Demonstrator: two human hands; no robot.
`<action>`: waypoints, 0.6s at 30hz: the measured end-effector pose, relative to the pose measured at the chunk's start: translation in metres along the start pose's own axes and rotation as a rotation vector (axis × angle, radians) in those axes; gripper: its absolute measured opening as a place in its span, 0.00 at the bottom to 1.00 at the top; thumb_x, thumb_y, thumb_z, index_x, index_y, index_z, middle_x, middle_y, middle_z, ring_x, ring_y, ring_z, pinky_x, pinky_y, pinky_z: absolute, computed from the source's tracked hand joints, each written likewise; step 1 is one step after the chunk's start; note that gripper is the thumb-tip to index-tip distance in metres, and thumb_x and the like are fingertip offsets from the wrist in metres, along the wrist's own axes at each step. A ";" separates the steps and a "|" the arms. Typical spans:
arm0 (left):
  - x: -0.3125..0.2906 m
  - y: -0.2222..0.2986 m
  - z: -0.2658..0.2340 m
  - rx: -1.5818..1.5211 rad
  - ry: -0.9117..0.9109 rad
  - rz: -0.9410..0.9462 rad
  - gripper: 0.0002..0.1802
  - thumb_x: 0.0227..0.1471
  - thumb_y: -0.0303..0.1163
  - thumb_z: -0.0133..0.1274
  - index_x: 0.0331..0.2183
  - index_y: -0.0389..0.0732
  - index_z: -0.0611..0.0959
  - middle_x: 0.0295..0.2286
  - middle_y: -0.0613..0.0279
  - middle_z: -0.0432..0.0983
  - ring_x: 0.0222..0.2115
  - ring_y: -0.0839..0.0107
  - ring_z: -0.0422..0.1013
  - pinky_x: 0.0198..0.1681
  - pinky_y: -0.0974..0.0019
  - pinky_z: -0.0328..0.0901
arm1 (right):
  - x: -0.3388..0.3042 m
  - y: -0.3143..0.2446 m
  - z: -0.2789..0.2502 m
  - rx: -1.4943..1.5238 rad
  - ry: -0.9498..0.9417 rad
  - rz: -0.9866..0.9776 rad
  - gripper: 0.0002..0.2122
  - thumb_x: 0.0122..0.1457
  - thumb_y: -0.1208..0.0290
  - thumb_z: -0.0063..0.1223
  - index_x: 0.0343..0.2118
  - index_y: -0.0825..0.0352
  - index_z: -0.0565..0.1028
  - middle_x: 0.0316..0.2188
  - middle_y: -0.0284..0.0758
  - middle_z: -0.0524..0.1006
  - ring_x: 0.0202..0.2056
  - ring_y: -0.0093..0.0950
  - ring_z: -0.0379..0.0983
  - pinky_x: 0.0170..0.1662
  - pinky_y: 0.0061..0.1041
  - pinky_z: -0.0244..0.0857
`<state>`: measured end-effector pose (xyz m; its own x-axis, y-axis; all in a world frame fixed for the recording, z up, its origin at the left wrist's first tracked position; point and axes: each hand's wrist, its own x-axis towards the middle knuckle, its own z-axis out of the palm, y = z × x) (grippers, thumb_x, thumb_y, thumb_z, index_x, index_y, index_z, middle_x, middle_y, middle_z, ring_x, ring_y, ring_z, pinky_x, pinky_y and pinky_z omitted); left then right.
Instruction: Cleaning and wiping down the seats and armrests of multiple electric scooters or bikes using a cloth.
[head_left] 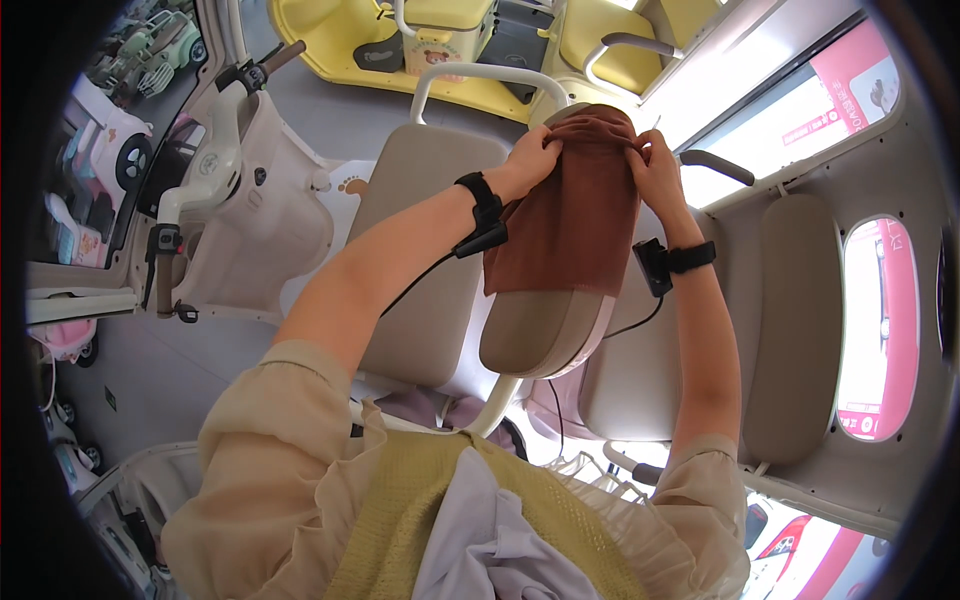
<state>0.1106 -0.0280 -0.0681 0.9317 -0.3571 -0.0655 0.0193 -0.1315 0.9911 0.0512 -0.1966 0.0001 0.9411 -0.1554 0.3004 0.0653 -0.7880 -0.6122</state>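
Note:
A reddish-brown cloth [575, 215] lies over the upper and middle part of a padded taupe backrest [535, 330], whose near end shows bare. The cloth is bunched into folds at its far end. My left hand [532, 163] pinches the gathered fabric at the left side of that end. Across from it, my right hand [655, 175] grips the cloth's right edge between thumb and fingers. Whether the cloth wraps around the back of the backrest is hidden. Each wrist wears a black strap with a small device and a cable.
A taupe front seat [420, 270] with a white rail adjoins the backrest on the left. Beyond it stands a handlebar [205, 165]. On the right are a rear bench [630, 370], its back pad [797, 330] and a black armrest [718, 167]. A yellow vehicle [345, 40] is at the far side.

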 end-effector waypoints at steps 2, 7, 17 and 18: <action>0.018 -0.001 -0.003 -0.042 0.067 0.076 0.15 0.47 0.34 0.42 0.35 0.33 0.68 0.32 0.53 0.68 0.33 0.67 0.64 0.37 0.69 0.58 | 0.017 -0.007 -0.002 -0.008 -0.066 0.066 0.09 0.48 0.71 0.45 0.31 0.69 0.66 0.27 0.44 0.70 0.32 0.36 0.67 0.35 0.28 0.60; 0.047 -0.021 -0.002 -0.125 -0.011 0.112 0.23 0.46 0.36 0.43 0.43 0.33 0.62 0.40 0.49 0.63 0.41 0.62 0.61 0.43 0.68 0.56 | 0.037 0.008 0.020 0.251 -0.302 -0.131 0.15 0.53 0.67 0.37 0.40 0.72 0.64 0.37 0.45 0.68 0.40 0.36 0.64 0.45 0.24 0.54; 0.024 -0.052 0.008 0.235 0.053 -0.004 0.21 0.45 0.41 0.45 0.36 0.33 0.66 0.31 0.54 0.66 0.32 0.69 0.62 0.36 0.70 0.57 | 0.006 0.005 0.019 -0.072 -0.133 -0.035 0.19 0.52 0.60 0.38 0.45 0.63 0.61 0.37 0.52 0.65 0.41 0.45 0.61 0.44 0.32 0.54; 0.018 -0.049 0.009 0.237 0.049 -0.007 0.21 0.45 0.41 0.45 0.36 0.33 0.66 0.31 0.54 0.66 0.32 0.69 0.62 0.36 0.70 0.57 | 0.000 0.001 0.017 -0.143 -0.128 0.009 0.19 0.51 0.60 0.38 0.45 0.62 0.61 0.36 0.54 0.64 0.40 0.47 0.61 0.44 0.33 0.55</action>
<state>0.1234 -0.0368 -0.1187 0.9484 -0.3112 -0.0609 -0.0544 -0.3488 0.9356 0.0572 -0.1872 -0.0123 0.9766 -0.0931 0.1940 0.0172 -0.8650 -0.5015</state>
